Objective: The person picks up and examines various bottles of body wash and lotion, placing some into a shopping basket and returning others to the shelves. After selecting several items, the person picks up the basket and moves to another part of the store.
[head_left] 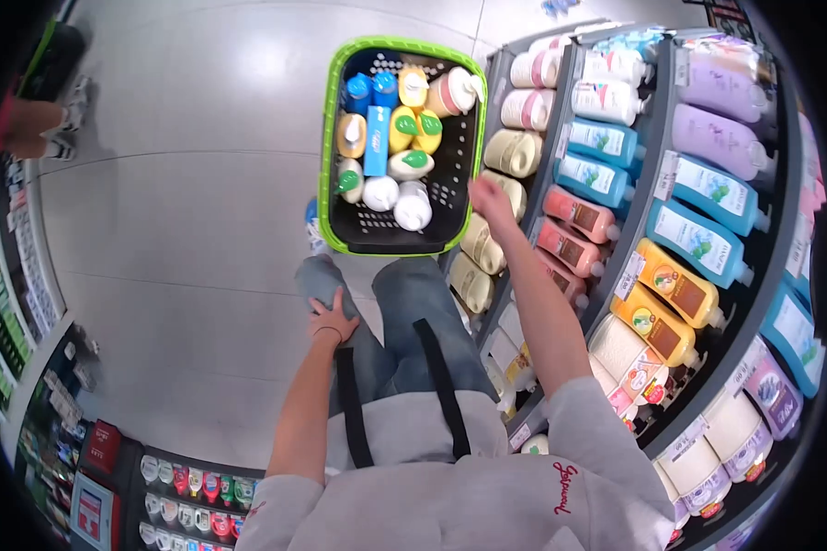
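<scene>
A black basket with a green rim (326, 147) holds several bottles and a blue box (377, 140). Among the bottles are yellow ones with green caps (428, 131), white ones (413, 207) and a cream pump bottle (452, 92). At the basket's right side is my right hand (492, 200), its fingers curled, close to the rim and the lower shelf's cream bottles (513, 153); what it holds, if anything, is hidden. My left hand (333, 319) rests on my knee with its fingers spread, holding nothing.
Tiered shelves (560, 151) of blue, pink, purple and yellow bottles run along my right. More shelves with small bottles (193, 482) stand at the lower left. Another person's legs (41, 131) show at the upper left on the grey floor (184, 230).
</scene>
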Demonstrator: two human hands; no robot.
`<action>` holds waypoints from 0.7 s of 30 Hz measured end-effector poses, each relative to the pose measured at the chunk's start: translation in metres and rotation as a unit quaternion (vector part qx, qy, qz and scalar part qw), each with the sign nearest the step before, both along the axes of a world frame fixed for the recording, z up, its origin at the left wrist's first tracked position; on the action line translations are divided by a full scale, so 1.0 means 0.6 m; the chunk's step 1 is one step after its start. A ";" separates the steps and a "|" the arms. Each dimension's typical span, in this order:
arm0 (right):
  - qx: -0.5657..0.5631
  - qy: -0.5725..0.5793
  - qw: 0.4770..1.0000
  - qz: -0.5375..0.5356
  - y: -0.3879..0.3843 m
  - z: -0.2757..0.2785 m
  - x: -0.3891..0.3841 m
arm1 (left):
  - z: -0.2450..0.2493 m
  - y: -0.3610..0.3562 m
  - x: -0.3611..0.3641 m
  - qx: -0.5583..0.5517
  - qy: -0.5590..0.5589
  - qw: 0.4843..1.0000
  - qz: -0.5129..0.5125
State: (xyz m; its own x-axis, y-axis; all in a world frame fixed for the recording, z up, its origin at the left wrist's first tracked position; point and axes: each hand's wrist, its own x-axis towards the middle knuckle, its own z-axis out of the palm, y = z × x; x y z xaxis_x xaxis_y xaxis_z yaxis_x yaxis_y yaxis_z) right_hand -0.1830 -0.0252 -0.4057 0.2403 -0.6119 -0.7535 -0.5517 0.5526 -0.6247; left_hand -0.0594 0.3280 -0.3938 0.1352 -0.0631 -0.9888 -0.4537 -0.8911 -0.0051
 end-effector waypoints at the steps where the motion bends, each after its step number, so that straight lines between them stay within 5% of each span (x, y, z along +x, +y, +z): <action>1: -0.003 -0.042 0.999 -0.032 -0.021 -0.035 0.028 | -0.005 0.001 -0.012 0.000 -0.029 1.000 0.012; 6: -0.063 -0.006 0.998 0.002 -0.095 -0.140 0.158 | -0.052 0.017 -0.043 0.009 -0.105 0.993 0.061; 11: -0.283 0.074 0.950 -0.105 -0.161 -0.308 0.183 | -0.048 0.019 -0.035 0.036 -0.104 0.993 0.053; 12: -0.222 0.187 0.951 -0.102 -0.138 -0.214 0.230 | -0.048 0.019 -0.032 0.022 -0.118 0.992 0.048; 17: -0.224 0.243 0.925 -0.189 -0.155 -0.256 0.261 | -0.049 0.028 -0.021 0.003 -0.134 0.990 0.045; 21: -0.307 0.235 0.914 -0.128 -0.168 -0.272 0.284 | -0.054 0.027 -0.014 0.016 -0.118 0.991 0.055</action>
